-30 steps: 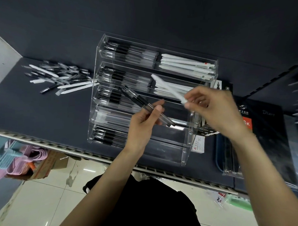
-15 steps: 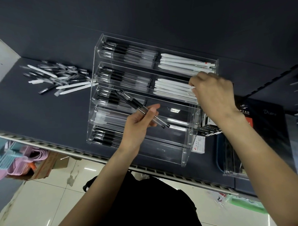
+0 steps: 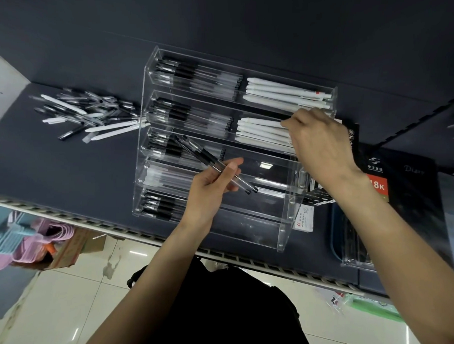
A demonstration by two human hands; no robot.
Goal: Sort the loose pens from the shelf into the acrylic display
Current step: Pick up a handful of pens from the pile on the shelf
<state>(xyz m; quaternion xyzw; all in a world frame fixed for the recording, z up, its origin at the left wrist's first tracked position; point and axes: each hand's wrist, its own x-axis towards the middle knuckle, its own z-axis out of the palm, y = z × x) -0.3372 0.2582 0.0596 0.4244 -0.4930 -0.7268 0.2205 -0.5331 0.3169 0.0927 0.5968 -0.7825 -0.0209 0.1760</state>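
Note:
A tiered acrylic display (image 3: pixel 284 228) stands on the dark shelf (image 3: pixel 64 173). Its left compartments hold black-capped clear pens, its upper right ones white pens (image 3: pixel 263 134). My left hand (image 3: pixel 211 190) grips a few black-capped clear pens (image 3: pixel 215 163) in front of the middle tiers. My right hand (image 3: pixel 321 144) reaches into the second tier's right compartment, fingers curled over the white pens' ends; whether it still pinches one is hidden. A pile of loose black and white pens (image 3: pixel 88 114) lies on the shelf left of the display.
A small paper-clip box (image 3: pixel 304 220) and dark notebooks (image 3: pixel 392 175) sit right of the display. Another clear holder (image 3: pixel 354 247) stands at the shelf's right front. Below the shelf edge are a cardboard box (image 3: pixel 75 248) and pastel hangers (image 3: pixel 12 233) on the tiled floor.
My right hand carried a white pen up from in front of the display into the second tier's right compartment. My left hand with its pens dropped slightly.

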